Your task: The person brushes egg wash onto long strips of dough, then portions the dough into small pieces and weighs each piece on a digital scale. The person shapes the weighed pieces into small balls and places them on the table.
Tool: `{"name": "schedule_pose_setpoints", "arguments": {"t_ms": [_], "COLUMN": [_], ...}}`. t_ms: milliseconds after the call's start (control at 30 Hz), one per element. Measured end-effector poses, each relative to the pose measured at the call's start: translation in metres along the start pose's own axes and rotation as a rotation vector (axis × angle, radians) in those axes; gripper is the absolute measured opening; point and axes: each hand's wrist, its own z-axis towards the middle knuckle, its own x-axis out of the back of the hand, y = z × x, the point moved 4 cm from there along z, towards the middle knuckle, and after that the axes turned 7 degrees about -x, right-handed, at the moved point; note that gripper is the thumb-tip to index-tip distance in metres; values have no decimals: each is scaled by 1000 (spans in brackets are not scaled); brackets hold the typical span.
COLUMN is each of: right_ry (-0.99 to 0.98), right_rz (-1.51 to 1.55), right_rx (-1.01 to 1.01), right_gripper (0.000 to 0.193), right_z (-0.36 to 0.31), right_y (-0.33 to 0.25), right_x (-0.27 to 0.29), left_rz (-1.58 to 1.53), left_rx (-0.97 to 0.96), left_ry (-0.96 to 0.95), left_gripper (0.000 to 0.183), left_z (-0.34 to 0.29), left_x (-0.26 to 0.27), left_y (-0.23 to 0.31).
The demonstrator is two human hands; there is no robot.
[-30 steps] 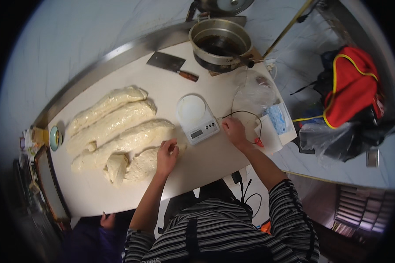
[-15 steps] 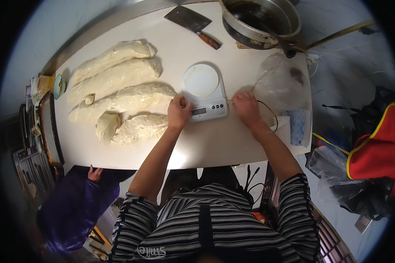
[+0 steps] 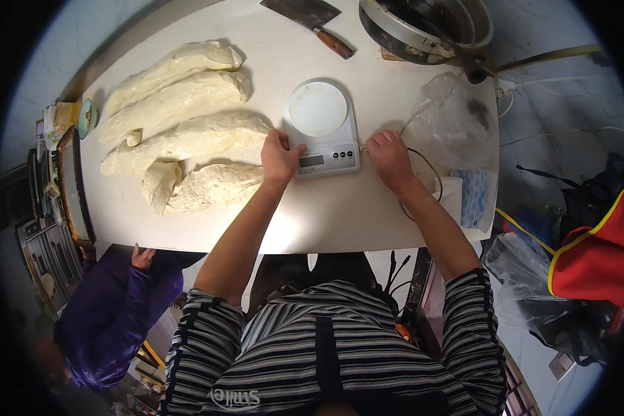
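Observation:
A white kitchen scale [image 3: 336, 154] with a round weighing plate [image 3: 317, 109] lies on the table in front of me. My left hand [image 3: 280, 161] grips its lower left edge, with the thumb on the front near the display. At the scale's right side my right hand [image 3: 390, 156] is closed in a pinch on the end of a thin cable [image 3: 430, 161]. The cable's tip points at the scale's side; whether it is plugged in cannot be made out. Several long rolls of pale, shiny dough [image 3: 187, 142] lie to the left, the nearest ones close to my left hand.
A cleaver [image 3: 312, 19] and a metal pot [image 3: 430, 35] of dark liquid stand at the back. On the right are a clear plastic bag [image 3: 451, 114] and a blue tissue pack [image 3: 473, 197]. Another person in purple [image 3: 114, 298] stands at lower left, a hand at the table edge.
The whole view has shifted, so the table's things sit higher in it. My left hand stays on the scale; my right hand has drawn slightly away from the scale's side with the cable end.

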Motion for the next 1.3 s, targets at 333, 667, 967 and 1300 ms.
{"name": "schedule_pose_setpoints", "arguments": {"t_ms": [333,667,967,1300], "right_ry": [-65,-33,-43,-69], "right_rz": [-44,-97,-147,-117], "right_rx": [24,58,67,81], "right_gripper": [5,5,4,4], "right_z": [1,4,4,5], "right_y": [0,-3,-3,-1], "right_x": [-4,-2,-5,-8], "left_rz": [-8,7,128,97], "left_rx": [7,-19,-119,-138], "left_ry": [-8,-8,56,70], "left_gripper": [37,37,34,33], "left_z": [0,-1,-3,-4], "left_x": [-1,-4,-5,-5], "left_y": [-2,-2,3,5]}}
